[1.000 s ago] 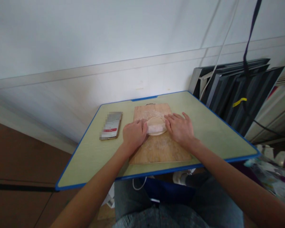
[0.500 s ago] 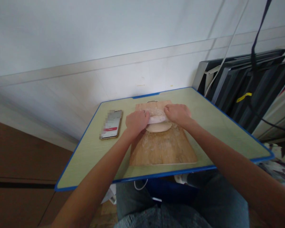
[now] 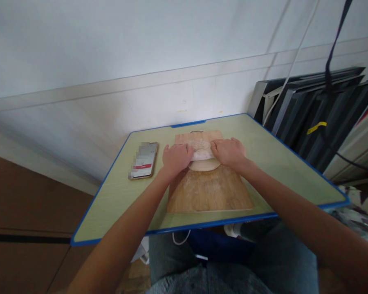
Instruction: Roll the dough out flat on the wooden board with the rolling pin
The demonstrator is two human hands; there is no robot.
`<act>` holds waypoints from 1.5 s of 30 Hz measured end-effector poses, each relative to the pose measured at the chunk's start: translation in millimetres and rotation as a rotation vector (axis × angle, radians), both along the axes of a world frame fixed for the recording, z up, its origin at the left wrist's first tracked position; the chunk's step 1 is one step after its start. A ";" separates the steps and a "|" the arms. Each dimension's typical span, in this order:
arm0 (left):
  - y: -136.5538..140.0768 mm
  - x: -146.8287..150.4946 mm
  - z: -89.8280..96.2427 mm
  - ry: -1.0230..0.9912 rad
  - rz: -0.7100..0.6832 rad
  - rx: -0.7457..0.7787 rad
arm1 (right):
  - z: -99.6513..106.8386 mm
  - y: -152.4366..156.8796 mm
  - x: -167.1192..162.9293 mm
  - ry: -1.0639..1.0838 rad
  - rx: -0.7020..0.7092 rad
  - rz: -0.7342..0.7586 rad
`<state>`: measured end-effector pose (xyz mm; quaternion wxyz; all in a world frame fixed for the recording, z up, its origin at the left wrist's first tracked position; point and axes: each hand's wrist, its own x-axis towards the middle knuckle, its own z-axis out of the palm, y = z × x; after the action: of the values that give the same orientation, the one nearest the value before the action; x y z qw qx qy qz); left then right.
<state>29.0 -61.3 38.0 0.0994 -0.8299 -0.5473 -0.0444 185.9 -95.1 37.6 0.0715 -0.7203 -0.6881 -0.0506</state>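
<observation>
A flour-dusted rolling pin [image 3: 202,154] lies crosswise over a flat piece of pale dough [image 3: 205,165]. My left hand [image 3: 178,157] is closed over the pin's left end, and my right hand [image 3: 228,151] closes over the right end. Only the pin's middle stretch shows between them; both ends are covered by my fingers. The dough's near edge bulges out rounded on my side of the pin, while its far part is hard to make out. Under all this is a wooden cutting board [image 3: 210,194] with flour smeared on its far half.
The board rests on a pale green folding table [image 3: 272,179] with a blue rim. To the left of the board lies a phone [image 3: 144,160] with its screen lit. A white wall [image 3: 159,100] rises behind, and dark flat panels [image 3: 309,114] lean at the right.
My right hand has shifted slightly down and left, and its fingers lie a little flatter over the pin. The pin and my left hand stay almost in place; the camera view moved slightly.
</observation>
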 end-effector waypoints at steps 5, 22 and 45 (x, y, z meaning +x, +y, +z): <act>15.8 3.9 3.6 -0.031 0.082 -0.065 | 0.5 22.2 6.8 0.023 -0.054 -0.016; 5.3 3.2 -4.3 -0.056 0.077 0.013 | -1.2 12.8 7.7 0.030 -0.055 0.077; 23.3 5.8 1.6 -0.081 0.080 -0.122 | 2.2 32.1 11.3 0.025 -0.112 0.037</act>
<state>34.8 -38.1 39.6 0.0280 -0.8094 -0.5852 -0.0404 197.1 -63.0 39.8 0.0407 -0.7110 -0.7020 -0.0016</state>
